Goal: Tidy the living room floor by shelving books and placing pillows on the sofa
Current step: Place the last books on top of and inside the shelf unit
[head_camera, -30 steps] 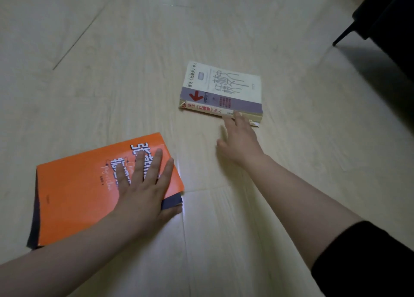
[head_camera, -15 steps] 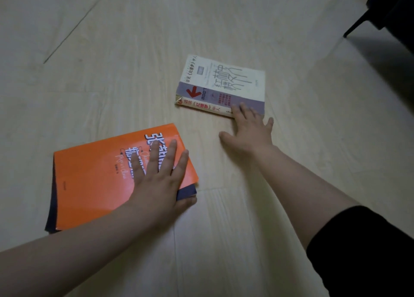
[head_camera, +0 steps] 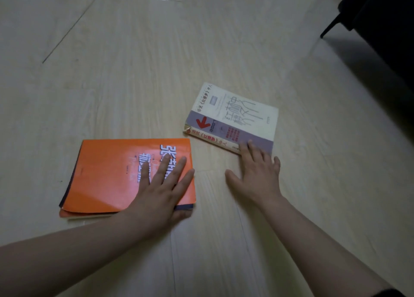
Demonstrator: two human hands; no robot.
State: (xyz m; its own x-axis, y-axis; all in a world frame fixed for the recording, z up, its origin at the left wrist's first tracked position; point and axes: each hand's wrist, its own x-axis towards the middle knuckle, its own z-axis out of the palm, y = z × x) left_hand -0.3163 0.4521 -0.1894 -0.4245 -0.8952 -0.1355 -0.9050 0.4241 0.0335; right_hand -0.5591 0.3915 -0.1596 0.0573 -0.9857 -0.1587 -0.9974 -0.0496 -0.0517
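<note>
head view: two books lie flat on the pale wood-look floor (head_camera: 156, 72), close to each other but not touching. the left hand (head_camera: 161, 184) rests flat on the near right part of the orange paperback (head_camera: 107, 173), fingers straight and spread across the cover. its thumb sits at the near edge, and i can't tell whether it is hooked under. the right hand (head_camera: 257, 173) is also spread wide, its fingertips laid on the near corner of the white-and-grey book with the red arrow (head_camera: 237, 113). the rest of that hand is low over the floor and grips nothing. a dark piece of furniture on a thin leg (head_camera: 380, 16) fills the top right corner; it may be the sofa, but too little of it shows to say.

as for progress, my judgement is that the job is at an early stage. neither book is lifted or gathered, no shelf is in sight, and no pillows appear here. both books have to be picked up and shelved, and whatever pillows there are have to be dealt with afterwards.
</note>
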